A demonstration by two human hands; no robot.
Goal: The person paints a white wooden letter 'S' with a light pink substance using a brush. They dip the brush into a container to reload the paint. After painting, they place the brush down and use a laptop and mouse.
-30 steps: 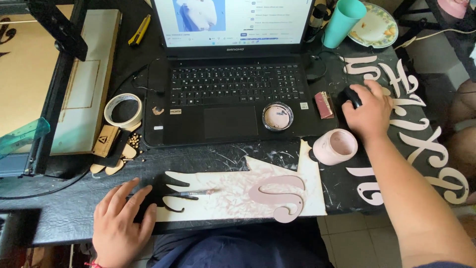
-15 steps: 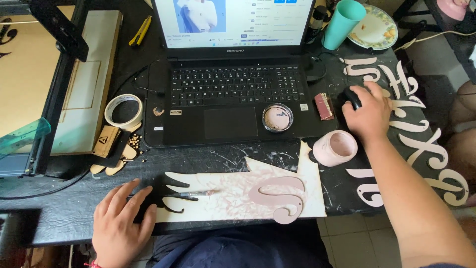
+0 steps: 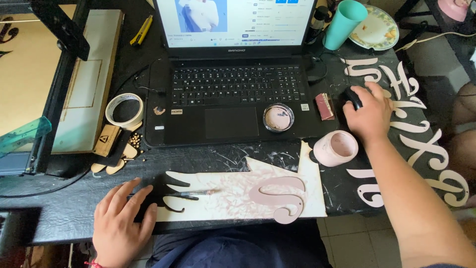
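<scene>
Left hand flat, fingers spread, gripping nothing, at the left end of the cut board; thin brush lies just right of its fingertips, long axis left-right. Right hand is far off, cupped over the black mouse

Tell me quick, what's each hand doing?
Left hand: open, flat on the black table.
Right hand: closed over the black mouse.

Soft, even daylight, faint shadows, sharp focus, slight wide-angle edge distortion.
</scene>
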